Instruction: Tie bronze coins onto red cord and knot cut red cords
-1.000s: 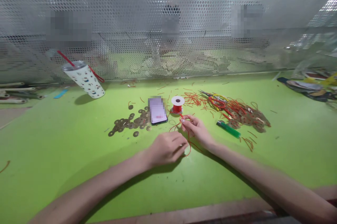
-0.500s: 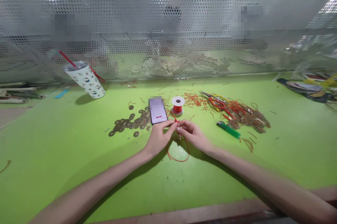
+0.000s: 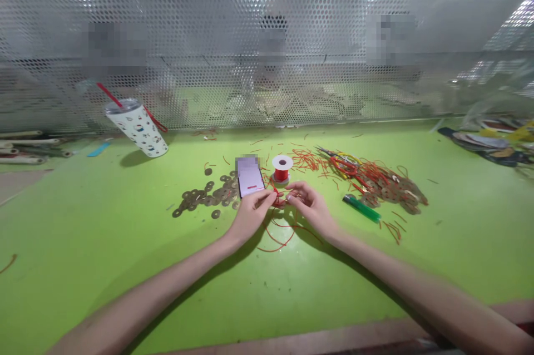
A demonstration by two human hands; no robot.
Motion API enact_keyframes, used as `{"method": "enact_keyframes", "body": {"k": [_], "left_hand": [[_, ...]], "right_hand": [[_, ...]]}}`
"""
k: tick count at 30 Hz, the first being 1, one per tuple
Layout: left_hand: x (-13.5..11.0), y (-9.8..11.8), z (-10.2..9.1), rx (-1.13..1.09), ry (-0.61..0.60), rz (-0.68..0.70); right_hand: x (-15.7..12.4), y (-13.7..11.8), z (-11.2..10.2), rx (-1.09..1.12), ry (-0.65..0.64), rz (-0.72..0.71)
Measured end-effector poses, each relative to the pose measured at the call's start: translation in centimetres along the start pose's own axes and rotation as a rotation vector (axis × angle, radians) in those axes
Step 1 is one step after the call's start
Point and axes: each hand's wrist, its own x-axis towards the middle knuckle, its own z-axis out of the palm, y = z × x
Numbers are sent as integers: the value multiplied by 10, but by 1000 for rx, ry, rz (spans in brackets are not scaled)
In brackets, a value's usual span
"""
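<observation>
My left hand (image 3: 253, 213) pinches a thin red cord (image 3: 285, 244) between thumb and forefinger. Just to its right, my right hand (image 3: 311, 207) has curled fingers, with the thumb and a fingertip closed on a strand of the same cord. A small gap separates the two hands. Loose loops of the cord hang below them, over the green tabletop. Right behind the hands stands a spool of red cord (image 3: 282, 172) with white flanges. A phone (image 3: 251, 180) lies beyond my left hand, its screen lit.
Holed metal coins (image 3: 200, 198) lie scattered at left, and a pile of coins with red cord (image 3: 392, 188) sits at right. Near that pile are red-handled scissors (image 3: 344, 164) and a green lighter (image 3: 362, 209). A tilted tumbler (image 3: 139, 129) stands back left, before a perforated metal screen (image 3: 225, 82).
My right hand has drawn slightly away to the right, so the fingertips are farther apart. The cord's loop below has spread into crossing strands.
</observation>
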Motion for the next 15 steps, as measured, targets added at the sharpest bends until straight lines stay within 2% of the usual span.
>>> {"method": "enact_keyframes", "body": {"k": [8, 15], "left_hand": [[2, -12, 2, 34, -13, 22], [3, -10, -1, -88, 35, -35]], "right_hand": [[0, 5, 1, -83, 19, -33], [5, 3, -3, -117, 150, -52]]}}
